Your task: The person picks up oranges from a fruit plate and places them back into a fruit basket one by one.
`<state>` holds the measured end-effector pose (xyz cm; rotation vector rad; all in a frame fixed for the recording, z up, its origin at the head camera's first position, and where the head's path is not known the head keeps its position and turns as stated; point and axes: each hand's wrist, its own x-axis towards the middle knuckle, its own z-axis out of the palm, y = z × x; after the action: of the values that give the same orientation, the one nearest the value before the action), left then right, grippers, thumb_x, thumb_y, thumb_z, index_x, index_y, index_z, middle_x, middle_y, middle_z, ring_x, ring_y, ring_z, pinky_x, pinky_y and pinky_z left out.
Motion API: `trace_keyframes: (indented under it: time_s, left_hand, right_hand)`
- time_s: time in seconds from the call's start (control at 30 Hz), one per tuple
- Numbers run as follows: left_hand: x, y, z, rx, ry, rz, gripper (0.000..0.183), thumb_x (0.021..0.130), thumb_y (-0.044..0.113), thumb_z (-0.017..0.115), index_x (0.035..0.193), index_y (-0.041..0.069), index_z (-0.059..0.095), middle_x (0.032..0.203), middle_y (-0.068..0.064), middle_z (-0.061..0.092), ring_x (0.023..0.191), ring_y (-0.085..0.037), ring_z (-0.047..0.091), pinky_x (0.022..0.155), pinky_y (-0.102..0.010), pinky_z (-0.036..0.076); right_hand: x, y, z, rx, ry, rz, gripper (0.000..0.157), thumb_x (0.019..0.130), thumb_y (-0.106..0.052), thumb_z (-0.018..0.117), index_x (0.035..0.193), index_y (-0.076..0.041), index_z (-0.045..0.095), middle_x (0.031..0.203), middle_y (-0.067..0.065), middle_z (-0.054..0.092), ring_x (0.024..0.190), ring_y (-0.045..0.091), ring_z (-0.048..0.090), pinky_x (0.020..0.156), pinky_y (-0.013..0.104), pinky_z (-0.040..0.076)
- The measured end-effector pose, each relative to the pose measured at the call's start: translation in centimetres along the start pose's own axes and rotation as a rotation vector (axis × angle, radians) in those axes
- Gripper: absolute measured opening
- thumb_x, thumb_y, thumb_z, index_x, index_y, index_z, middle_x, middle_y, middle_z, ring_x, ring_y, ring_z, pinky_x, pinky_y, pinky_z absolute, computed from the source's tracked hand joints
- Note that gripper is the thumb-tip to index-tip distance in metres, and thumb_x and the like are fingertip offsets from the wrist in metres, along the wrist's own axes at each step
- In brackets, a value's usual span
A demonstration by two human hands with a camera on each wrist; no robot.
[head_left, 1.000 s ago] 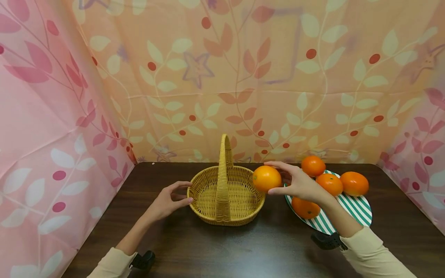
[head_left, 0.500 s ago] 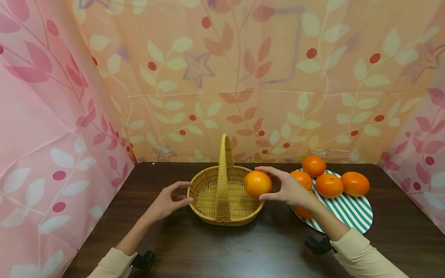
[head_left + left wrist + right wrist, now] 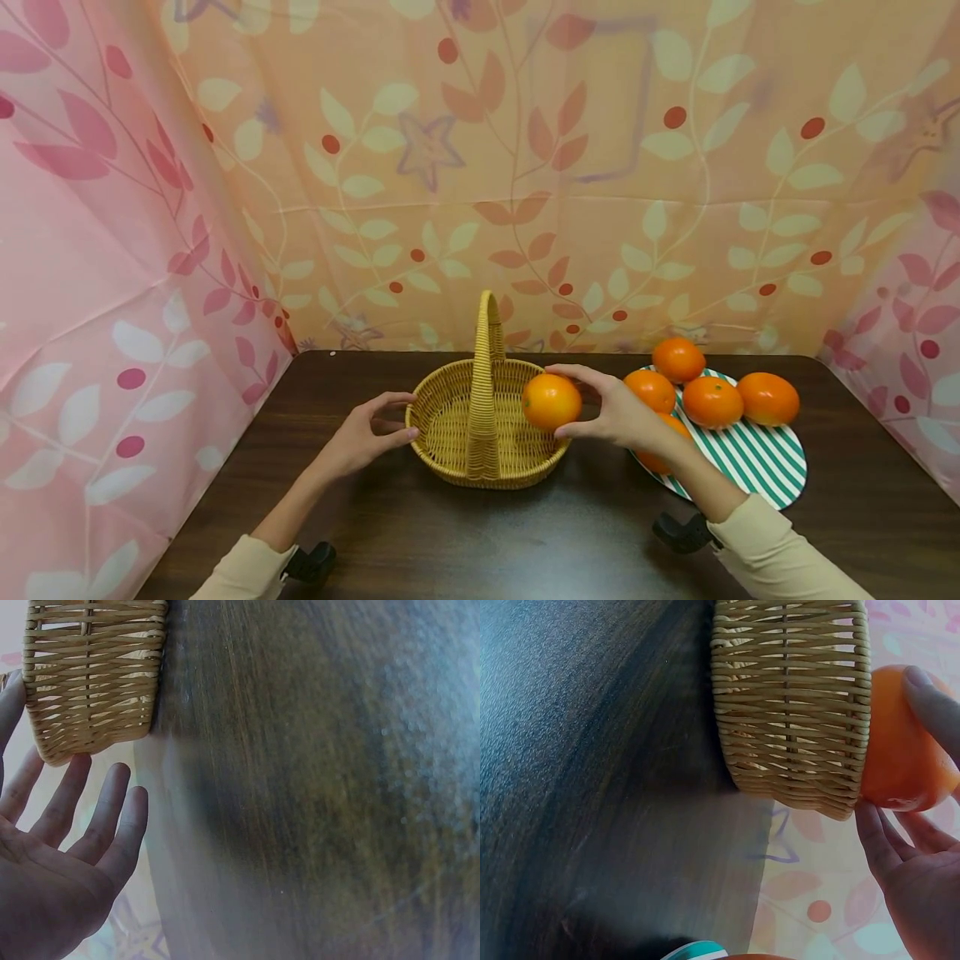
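A yellow wicker basket (image 3: 450,473) with a tall arched handle stands on the table. My left hand (image 3: 362,437) touches its left end with thumb and fingertips; in the left wrist view, the fingers (image 3: 109,810) are spread and fairly straight against the wicker. My right hand (image 3: 618,414) grips an orange (image 3: 552,401) between thumb and fingers, over the right half of the basket. In the right wrist view, the held orange (image 3: 904,746) shows at the basket's rim, partly hidden behind the wicker. Its underside is out of sight.
A green-and-white striped plate (image 3: 757,458) lies to the right, partly under my right forearm. Several oranges (image 3: 712,402) rest on or beside it. The dark wooden table (image 3: 480,542) meets a patterned cloth backdrop (image 3: 510,183) behind and at both sides.
My right hand has carried the orange left from the basket's right rim to over its right half, and slightly lower. My left hand has stayed at the basket's left end.
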<state>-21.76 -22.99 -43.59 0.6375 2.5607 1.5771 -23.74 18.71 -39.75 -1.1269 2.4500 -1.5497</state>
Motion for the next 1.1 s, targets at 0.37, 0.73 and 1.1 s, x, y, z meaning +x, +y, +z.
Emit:
trace_keyframes:
  time_s: [0.37, 0.73, 1.1]
  left_hand:
    - [0.0, -0.1, 0.1, -0.008, -0.008, 0.015, 0.053, 0.095, 0.015, 0.075, 0.141, 0.002, 0.055, 0.139, -0.026, 0.053, 0.107, -0.042, 0.066, 0.082, -0.035, 0.058]
    - [-0.1, 0.0, 0.1, -0.001, 0.003, 0.018, 0.052, 0.094, 0.015, 0.076, 0.141, 0.003, 0.056, 0.139, -0.026, 0.053, 0.107, -0.041, 0.066, 0.081, -0.036, 0.059]
    - [-0.1, 0.0, 0.1, -0.001, 0.005, 0.023, 0.052, 0.094, 0.014, 0.076, 0.141, 0.003, 0.056, 0.139, -0.025, 0.054, 0.106, -0.042, 0.067, 0.082, -0.035, 0.059]
  right_hand:
    - [-1.3, 0.0, -1.4, 0.015, 0.05, 0.016, 0.07, 0.083, -0.006, 0.085, 0.145, -0.009, 0.052, 0.142, 0.012, 0.055, 0.12, 0.041, 0.059, 0.096, 0.044, 0.052]
    - [-3.5, -0.7, -4.1, -0.028, 0.107, 0.054, 0.042, 0.09, -0.006, 0.078, 0.129, -0.007, 0.064, 0.12, 0.007, 0.068, 0.105, 0.027, 0.068, 0.09, 0.042, 0.055]
    - [-5.4, -1.0, -6.4, -0.037, 0.138, 0.07, 0.036, 0.093, -0.001, 0.074, 0.128, -0.003, 0.064, 0.121, 0.018, 0.065, 0.105, 0.034, 0.067, 0.085, 0.032, 0.057]
